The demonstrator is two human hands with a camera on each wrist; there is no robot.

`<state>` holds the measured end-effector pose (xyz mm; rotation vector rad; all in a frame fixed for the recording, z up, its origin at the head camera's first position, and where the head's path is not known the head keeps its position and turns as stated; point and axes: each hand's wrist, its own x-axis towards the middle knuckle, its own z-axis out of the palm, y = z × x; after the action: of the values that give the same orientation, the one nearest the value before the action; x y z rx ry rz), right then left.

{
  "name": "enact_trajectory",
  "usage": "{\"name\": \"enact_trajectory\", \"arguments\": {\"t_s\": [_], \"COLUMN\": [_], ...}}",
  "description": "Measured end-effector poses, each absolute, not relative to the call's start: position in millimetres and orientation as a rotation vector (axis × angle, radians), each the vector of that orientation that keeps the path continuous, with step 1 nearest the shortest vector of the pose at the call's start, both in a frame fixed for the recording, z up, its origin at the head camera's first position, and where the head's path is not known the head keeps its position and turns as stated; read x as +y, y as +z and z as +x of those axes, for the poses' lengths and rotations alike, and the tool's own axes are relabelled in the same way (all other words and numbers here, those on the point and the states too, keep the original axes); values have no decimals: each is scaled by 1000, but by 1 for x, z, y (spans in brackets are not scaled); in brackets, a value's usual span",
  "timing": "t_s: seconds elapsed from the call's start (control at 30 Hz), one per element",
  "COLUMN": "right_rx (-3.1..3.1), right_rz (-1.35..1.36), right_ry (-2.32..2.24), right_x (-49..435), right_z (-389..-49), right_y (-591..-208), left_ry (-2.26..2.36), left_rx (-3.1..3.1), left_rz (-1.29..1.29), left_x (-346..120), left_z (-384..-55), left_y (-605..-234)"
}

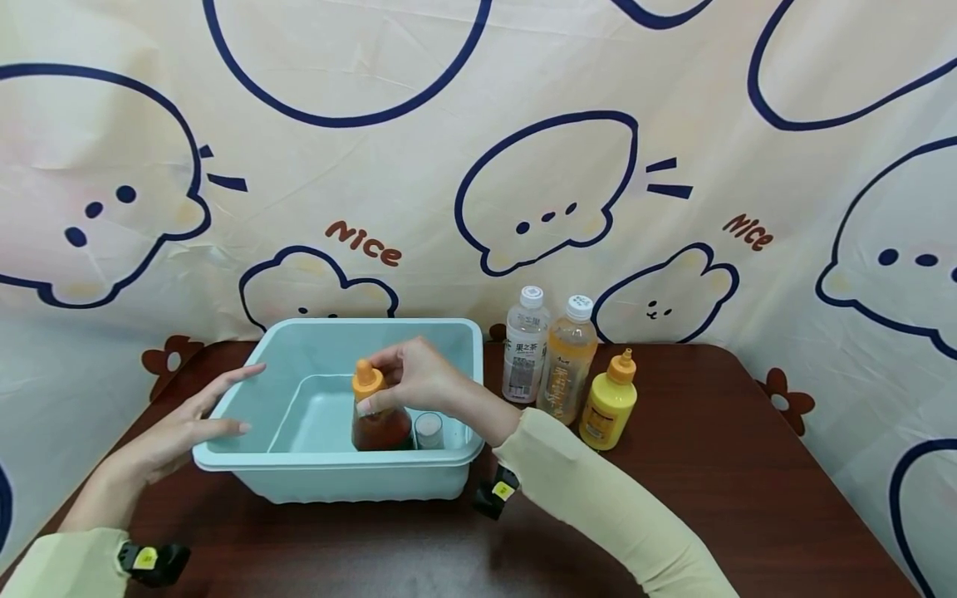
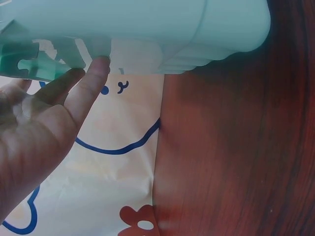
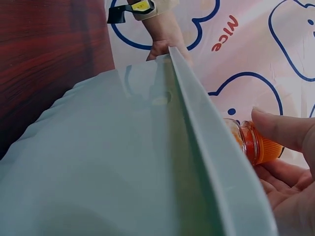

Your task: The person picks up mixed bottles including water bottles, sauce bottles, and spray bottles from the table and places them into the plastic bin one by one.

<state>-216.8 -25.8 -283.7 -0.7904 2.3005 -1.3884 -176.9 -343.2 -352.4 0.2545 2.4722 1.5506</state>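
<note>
A light blue plastic basin (image 1: pixel 336 459) stands on the table. Inside it, my right hand (image 1: pixel 422 378) grips a sauce bottle (image 1: pixel 381 432) by its upper part; it has an orange nozzle cap and reddish-brown contents. In the right wrist view, thumb and fingers lie on either side of the sauce bottle's orange cap (image 3: pixel 268 150), beyond the basin rim. Beside that bottle a white-capped container (image 1: pixel 429 432) sits in the basin, its lower part hidden by the front wall. My left hand (image 1: pixel 175 432) is at the basin's left end, fingers extended; the left wrist view shows fingertips against its outer side.
Right of the basin stand a clear bottle (image 1: pixel 526 349) with a white label, an amber drink bottle (image 1: pixel 568 361) with a white cap, and a yellow squeeze bottle (image 1: pixel 609 403). A patterned cloth (image 1: pixel 419 183) hangs behind the dark wooden table (image 1: pixel 718 465).
</note>
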Motion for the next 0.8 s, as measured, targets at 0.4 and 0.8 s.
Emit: {"name": "enact_trajectory", "arguments": {"t_s": [0.4, 0.8], "right_rx": [2326, 2253], "right_rz": [-768, -706], "right_ry": [-1366, -1411], "right_x": [-25, -22], "right_z": [-217, -221], "right_y": [-285, -285], "left_ry": [1553, 1550], "left_rx": [2484, 2484], "left_rz": [248, 254], "left_x": [-342, -343], "left_z": [-176, -176], "left_y": [-354, -354]}}
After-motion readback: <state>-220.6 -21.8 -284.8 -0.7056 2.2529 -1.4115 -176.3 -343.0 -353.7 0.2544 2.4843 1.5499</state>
